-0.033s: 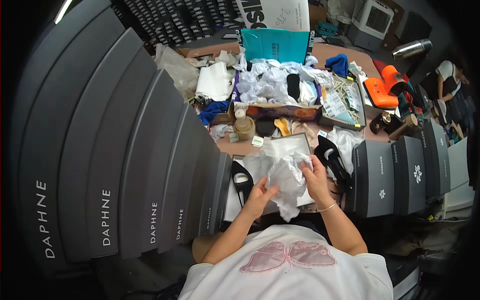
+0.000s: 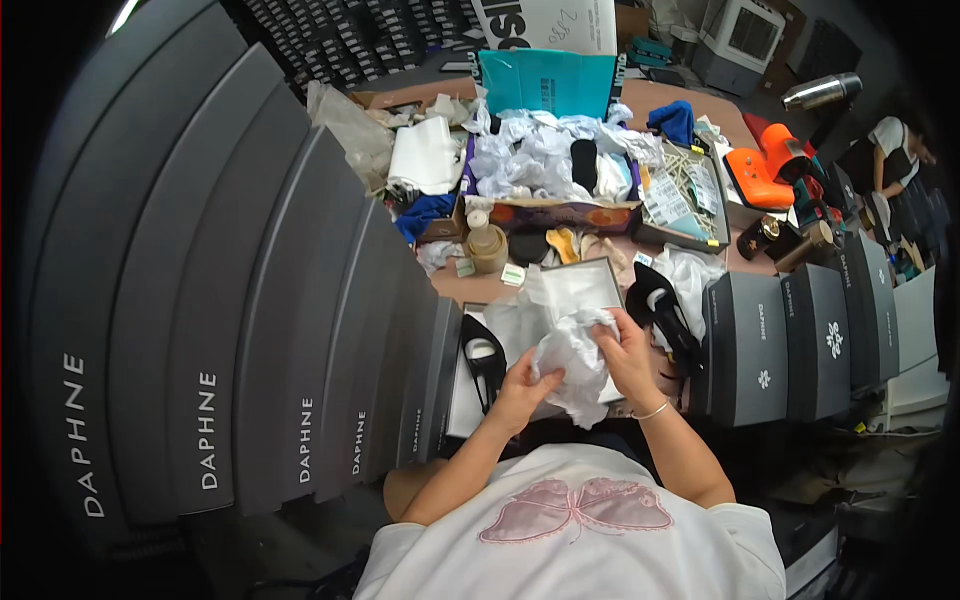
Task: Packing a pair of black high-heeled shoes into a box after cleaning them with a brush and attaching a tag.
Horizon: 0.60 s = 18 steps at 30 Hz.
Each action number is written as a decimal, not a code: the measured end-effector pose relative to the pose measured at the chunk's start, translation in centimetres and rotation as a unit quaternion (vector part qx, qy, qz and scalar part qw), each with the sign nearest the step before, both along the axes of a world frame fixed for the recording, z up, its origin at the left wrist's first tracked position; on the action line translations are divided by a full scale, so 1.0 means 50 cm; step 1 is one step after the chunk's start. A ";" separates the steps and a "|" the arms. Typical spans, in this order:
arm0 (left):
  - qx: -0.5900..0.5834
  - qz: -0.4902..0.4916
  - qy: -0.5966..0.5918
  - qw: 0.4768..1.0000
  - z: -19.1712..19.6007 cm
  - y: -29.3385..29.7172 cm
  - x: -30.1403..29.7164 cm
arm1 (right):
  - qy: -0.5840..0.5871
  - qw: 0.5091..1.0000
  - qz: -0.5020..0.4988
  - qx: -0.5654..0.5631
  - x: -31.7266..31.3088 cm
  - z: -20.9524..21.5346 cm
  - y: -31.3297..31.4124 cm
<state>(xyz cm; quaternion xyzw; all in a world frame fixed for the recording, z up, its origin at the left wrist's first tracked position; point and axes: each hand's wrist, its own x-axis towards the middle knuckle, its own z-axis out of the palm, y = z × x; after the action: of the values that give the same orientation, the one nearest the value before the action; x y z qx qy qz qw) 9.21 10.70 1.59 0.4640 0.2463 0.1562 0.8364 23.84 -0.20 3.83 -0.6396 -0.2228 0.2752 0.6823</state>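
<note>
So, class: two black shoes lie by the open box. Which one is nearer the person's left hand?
The black shoe left of the open box, beside the left hand. The other shoe lies right of the box, by the right hand.

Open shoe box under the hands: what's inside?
White tissue paper lines the open shoe box. Both hands, left and right, hold a crumpled paper wad over it, hiding the rest.

Shoe stockroom: stacked grey shoeboxes [image 2: 300,330]
</note>
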 end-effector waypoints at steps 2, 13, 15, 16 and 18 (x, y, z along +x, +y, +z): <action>-0.047 0.023 0.042 0.998 -0.040 0.008 -0.023 | -0.091 0.991 0.080 -0.052 -0.041 0.023 -0.019; -0.089 -0.086 0.019 0.992 -0.014 0.028 -0.049 | -0.443 0.887 0.112 -0.066 -0.035 0.049 -0.037; -0.039 -0.095 0.046 0.994 -0.040 0.023 -0.049 | -0.338 0.937 0.064 -0.052 -0.020 0.049 -0.057; -0.014 -0.099 0.059 0.993 -0.048 0.022 -0.050 | -0.305 0.949 0.018 -0.071 -0.005 0.047 -0.074; -0.035 -0.154 0.078 0.984 -0.058 0.013 -0.046 | -0.217 0.968 0.001 -0.123 0.039 0.025 -0.103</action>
<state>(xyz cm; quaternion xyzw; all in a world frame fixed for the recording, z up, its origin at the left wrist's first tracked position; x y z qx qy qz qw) 6.91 11.33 -1.29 0.4775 0.2414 -0.0198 0.8446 25.78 -5.38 5.10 -0.7626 -0.3306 0.1563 0.5336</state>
